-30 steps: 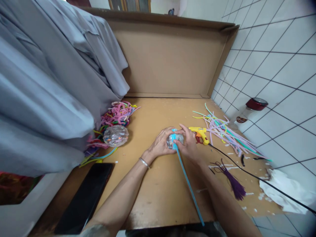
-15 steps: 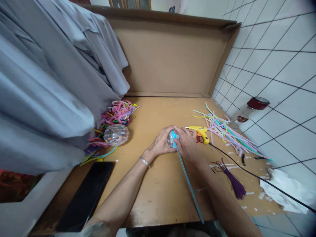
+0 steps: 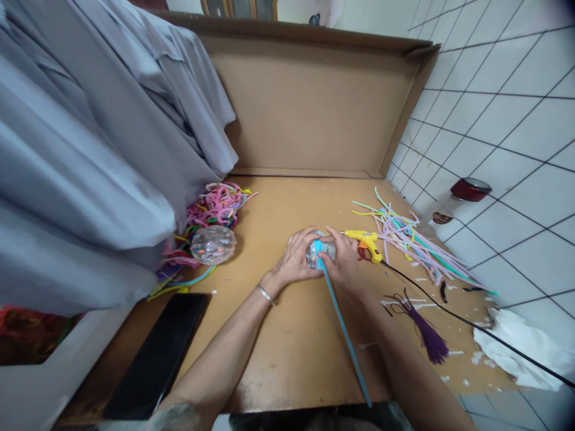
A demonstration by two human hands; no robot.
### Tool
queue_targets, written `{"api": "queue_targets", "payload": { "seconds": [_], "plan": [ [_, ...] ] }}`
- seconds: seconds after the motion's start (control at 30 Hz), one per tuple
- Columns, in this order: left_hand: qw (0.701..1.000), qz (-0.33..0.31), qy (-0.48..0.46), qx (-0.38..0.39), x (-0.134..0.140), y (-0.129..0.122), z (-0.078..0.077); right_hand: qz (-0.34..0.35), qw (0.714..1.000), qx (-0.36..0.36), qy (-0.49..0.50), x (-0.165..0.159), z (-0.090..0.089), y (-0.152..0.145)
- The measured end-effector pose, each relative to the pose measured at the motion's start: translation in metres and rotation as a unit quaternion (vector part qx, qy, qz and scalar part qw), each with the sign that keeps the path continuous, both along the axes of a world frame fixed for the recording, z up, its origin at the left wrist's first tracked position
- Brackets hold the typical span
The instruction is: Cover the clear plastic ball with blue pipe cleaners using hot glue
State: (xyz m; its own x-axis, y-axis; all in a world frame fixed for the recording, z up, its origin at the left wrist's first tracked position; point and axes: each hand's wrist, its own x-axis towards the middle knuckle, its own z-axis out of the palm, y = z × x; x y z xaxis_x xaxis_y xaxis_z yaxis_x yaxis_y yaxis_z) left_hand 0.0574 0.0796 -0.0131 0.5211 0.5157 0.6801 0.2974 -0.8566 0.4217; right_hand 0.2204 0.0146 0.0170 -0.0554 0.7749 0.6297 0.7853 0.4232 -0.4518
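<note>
Over the middle of the table, my left hand (image 3: 293, 256) is closed round the left side of a small clear plastic ball (image 3: 311, 255). A light blue pipe cleaner (image 3: 341, 326) lies across the ball as a band, its long tail hanging towards the table's front edge. My right hand (image 3: 345, 258) curls round the ball's right side, the thumb pressing the pipe cleaner against it. Just right of that hand lies a yellow glue gun (image 3: 366, 240) with a red trigger. A second, larger clear ball (image 3: 213, 245) with small coloured bits showing sits to the left, apart from both hands.
Coloured pipe cleaners lie in a pile (image 3: 222, 203) at left and a loose bundle (image 3: 413, 239) at right. Near me are a black phone (image 3: 157, 356), purple strands (image 3: 424, 329), white tissue (image 3: 516, 347) and the glue gun's cord (image 3: 431, 293). A red-lidded jar (image 3: 469, 189) stands by the tiled wall.
My right hand has shifted slightly right and its fingers have lifted, so more of the ball and its blue band shows. My left hand stays in place.
</note>
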Motion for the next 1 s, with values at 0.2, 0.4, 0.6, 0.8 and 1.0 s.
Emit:
{"api": "queue_targets", "payload": {
  "seconds": [0.2,0.4,0.6,0.8,1.0],
  "plan": [
    [0.998,-0.033,-0.052,0.002,0.003,0.000,-0.005,-0.002,1.000,-0.013,0.019,0.002,-0.002,0.003],
    [0.993,-0.051,-0.104,0.013,0.010,-0.001,-0.009,-0.018,0.999,0.005,0.036,0.004,-0.007,0.006],
    [0.989,-0.058,-0.130,0.031,0.013,-0.001,-0.006,-0.018,0.999,0.012,0.027,0.004,-0.009,0.006],
    [0.990,-0.056,-0.132,0.014,0.013,-0.001,-0.005,-0.022,0.997,0.006,-0.078,0.001,0.003,0.002],
    [0.993,-0.031,-0.107,-0.032,0.012,-0.001,-0.008,-0.034,0.983,-0.012,-0.181,-0.010,0.019,-0.002]
  ]
}}
